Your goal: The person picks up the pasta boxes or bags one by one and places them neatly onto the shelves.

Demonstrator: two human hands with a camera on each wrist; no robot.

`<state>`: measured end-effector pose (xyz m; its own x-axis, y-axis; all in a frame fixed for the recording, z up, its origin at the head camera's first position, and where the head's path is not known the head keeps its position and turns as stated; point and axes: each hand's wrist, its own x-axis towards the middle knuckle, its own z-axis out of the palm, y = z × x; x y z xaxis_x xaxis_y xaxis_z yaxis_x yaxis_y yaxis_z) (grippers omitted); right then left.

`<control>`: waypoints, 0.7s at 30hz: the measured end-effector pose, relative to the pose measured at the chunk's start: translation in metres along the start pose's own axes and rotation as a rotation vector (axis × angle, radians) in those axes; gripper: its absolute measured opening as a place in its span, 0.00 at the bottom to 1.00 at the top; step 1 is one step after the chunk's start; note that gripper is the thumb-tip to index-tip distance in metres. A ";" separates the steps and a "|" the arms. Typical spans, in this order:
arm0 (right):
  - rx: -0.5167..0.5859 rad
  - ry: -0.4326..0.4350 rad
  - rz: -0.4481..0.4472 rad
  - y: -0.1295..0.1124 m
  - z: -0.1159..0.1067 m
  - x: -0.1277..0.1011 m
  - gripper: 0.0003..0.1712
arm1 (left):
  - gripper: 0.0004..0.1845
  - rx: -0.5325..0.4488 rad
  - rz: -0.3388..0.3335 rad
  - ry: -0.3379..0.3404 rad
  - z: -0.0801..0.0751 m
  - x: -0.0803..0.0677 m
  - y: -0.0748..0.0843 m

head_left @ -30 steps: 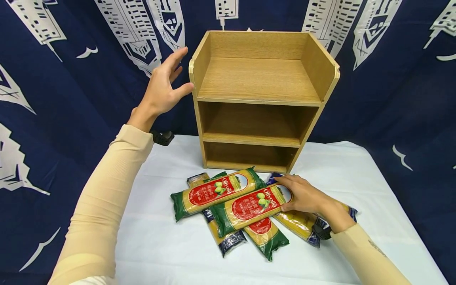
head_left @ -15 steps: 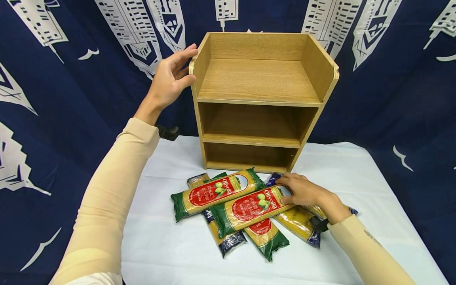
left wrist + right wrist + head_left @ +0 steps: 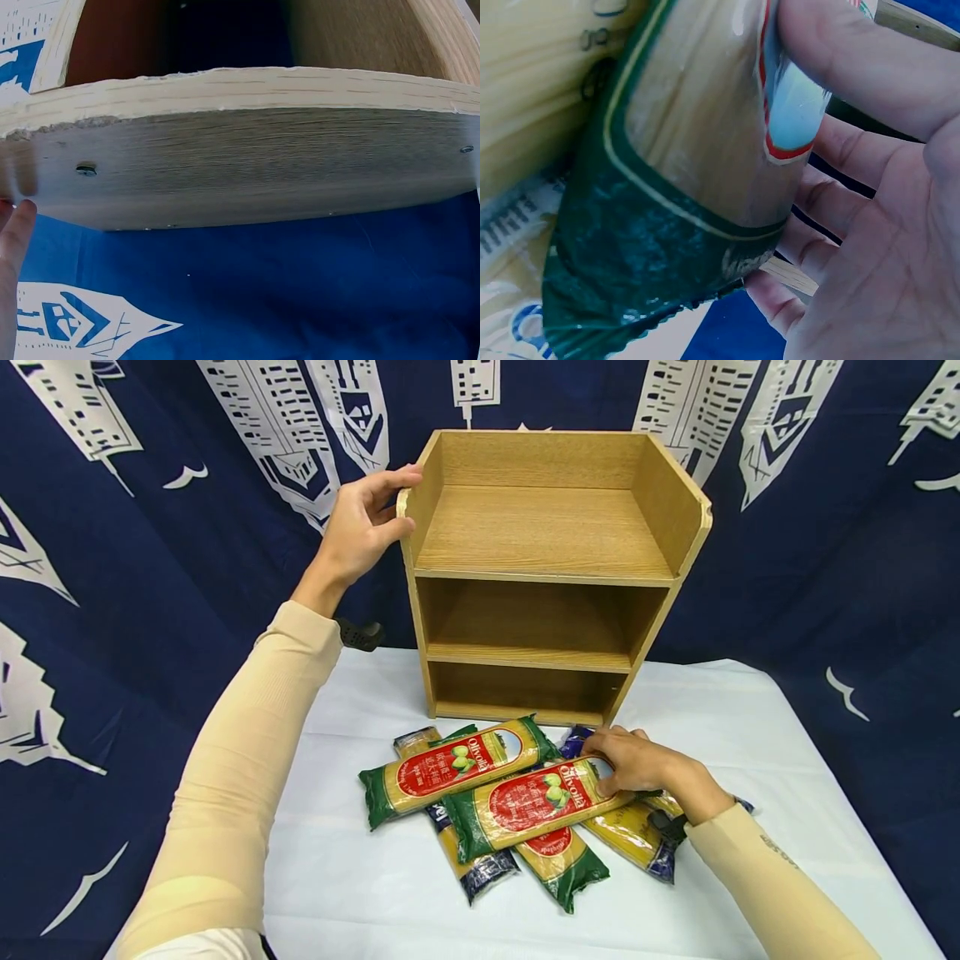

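Left hand point(image 3: 362, 522) grips shelf point(image 3: 545, 572) edge — right hand point(image 3: 636, 762) grasps spaghetti pack point(image 3: 528, 802).

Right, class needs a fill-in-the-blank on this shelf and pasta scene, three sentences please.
1. The left hand holds the top left edge of the wooden ____.
2. The right hand grips the end of a green and red spaghetti ____.
3. The packets lie on a table covered with a ____ cloth.

Missing words: shelf; packet; white

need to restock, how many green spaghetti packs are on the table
3, perhaps more hidden in the pile. One green pack lies upper left; a second, in front, is gripped at its end by the right hand; a third pokes out beneath, nearest the camera.
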<state>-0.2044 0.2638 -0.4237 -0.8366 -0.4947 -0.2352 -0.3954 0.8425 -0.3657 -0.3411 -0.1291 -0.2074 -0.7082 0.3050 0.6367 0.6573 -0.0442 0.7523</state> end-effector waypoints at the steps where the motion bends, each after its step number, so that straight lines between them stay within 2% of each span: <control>1: -0.003 -0.006 0.002 0.000 0.000 0.000 0.29 | 0.25 -0.013 -0.001 0.002 0.000 0.001 -0.001; 11: 0.008 -0.020 -0.002 -0.002 0.002 0.000 0.21 | 0.21 -0.127 0.000 0.014 -0.005 0.002 -0.008; 21: 0.019 -0.092 0.042 -0.005 -0.001 -0.002 0.19 | 0.21 -0.155 -0.003 0.004 -0.005 0.004 -0.010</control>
<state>-0.2015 0.2611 -0.4208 -0.8137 -0.4775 -0.3315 -0.3530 0.8590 -0.3709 -0.3512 -0.1319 -0.2115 -0.7113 0.3015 0.6349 0.6079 -0.1896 0.7711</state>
